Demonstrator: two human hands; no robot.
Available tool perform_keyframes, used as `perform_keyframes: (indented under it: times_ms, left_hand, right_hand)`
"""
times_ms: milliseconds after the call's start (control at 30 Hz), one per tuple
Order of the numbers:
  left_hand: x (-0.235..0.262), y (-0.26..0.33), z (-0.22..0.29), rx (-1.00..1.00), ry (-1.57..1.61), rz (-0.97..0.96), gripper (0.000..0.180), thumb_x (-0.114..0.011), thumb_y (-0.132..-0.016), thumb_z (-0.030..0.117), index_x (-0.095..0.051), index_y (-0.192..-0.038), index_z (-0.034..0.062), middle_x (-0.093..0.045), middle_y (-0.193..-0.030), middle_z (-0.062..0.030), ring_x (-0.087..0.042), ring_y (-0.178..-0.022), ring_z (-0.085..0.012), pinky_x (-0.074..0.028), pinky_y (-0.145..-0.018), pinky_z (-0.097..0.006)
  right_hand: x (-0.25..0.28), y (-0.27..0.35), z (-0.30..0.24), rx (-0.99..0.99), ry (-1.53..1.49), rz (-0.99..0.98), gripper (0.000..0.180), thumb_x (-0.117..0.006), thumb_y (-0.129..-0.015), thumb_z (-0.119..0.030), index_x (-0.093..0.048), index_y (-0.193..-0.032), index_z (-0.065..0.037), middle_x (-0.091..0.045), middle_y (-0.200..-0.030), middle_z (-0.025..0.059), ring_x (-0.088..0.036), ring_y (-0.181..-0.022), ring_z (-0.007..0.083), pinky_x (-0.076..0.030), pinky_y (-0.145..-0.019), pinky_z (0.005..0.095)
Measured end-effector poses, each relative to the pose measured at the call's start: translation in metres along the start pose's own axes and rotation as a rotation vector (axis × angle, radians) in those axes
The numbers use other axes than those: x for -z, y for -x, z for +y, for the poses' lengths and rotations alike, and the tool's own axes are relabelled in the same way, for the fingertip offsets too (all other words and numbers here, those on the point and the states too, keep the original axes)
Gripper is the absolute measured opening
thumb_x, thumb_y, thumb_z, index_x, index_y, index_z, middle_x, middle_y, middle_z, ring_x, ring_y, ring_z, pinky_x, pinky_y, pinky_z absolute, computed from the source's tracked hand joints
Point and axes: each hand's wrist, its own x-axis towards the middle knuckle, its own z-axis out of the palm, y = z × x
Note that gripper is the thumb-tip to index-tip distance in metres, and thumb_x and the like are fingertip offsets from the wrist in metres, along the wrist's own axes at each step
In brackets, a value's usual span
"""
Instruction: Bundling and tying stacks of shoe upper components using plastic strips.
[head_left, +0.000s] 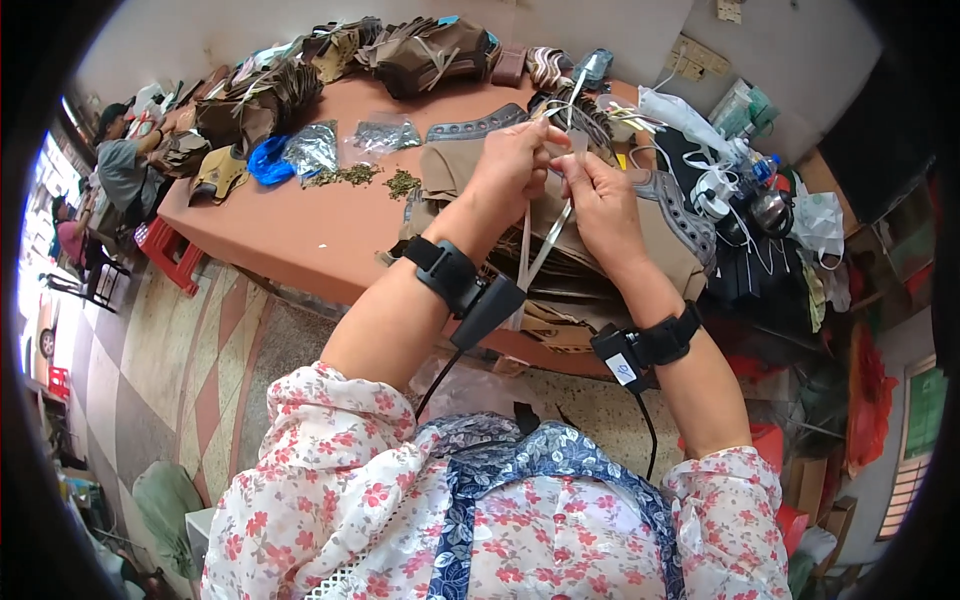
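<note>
Both of my hands are raised over a stack of flat brown cut pieces (445, 168), which look like shoe uppers. A pale flat strap (548, 243) runs up from the stack, and its ends pass between my fingers. My left hand (512, 165) pinches one part of it, fingers curled in. Close beside it, my right hand (606, 208) grips the strap between thumb and forefinger. Grey pieces with rows of eyelets show at the stack's far side (472, 124) and right side (680, 210). Whether the strap is knotted I cannot tell.
Bundles of brown pieces (425, 58) line the table's back. Small metal bits (345, 176) and clear plastic bags (312, 150) lie on the orange-brown tabletop (290, 235). Cables, a white charger (712, 190) and bottles crowd the right. People sit far left near a red stool (168, 255).
</note>
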Motion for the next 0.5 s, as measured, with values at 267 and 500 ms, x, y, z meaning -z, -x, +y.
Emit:
perform_keyframes:
  times_ms: [267, 500]
  left_hand:
    - [0.004, -0.031, 0.006, -0.494, -0.299, 0.121, 0.029, -0.050, -0.094, 0.026, -0.062, -0.083, 0.0013, -0.034, -0.050, 0.0069, -0.030, -0.041, -0.0038, -0.022, -0.038, -0.020]
    - [0.011, -0.029, 0.012, -0.418, -0.286, 0.041, 0.026, -0.053, -0.092, 0.024, -0.064, -0.087, 0.0010, -0.040, -0.056, 0.0053, -0.036, -0.050, -0.0059, -0.029, -0.047, -0.020]
  right_hand:
    - [-0.007, 0.007, -0.008, 0.165, 0.158, -0.170, 0.026, -0.050, -0.088, -0.027, -0.060, -0.088, -0.003, -0.061, -0.081, 0.0216, -0.058, -0.079, 0.0405, -0.045, -0.067, 0.0458]
    - [-0.018, -0.005, 0.008, 0.139, 0.253, -0.218, 0.027, -0.046, -0.091, -0.026, -0.056, -0.091, -0.001, -0.060, -0.077, 0.0204, -0.057, -0.075, 0.0382, -0.043, -0.066, 0.0405]
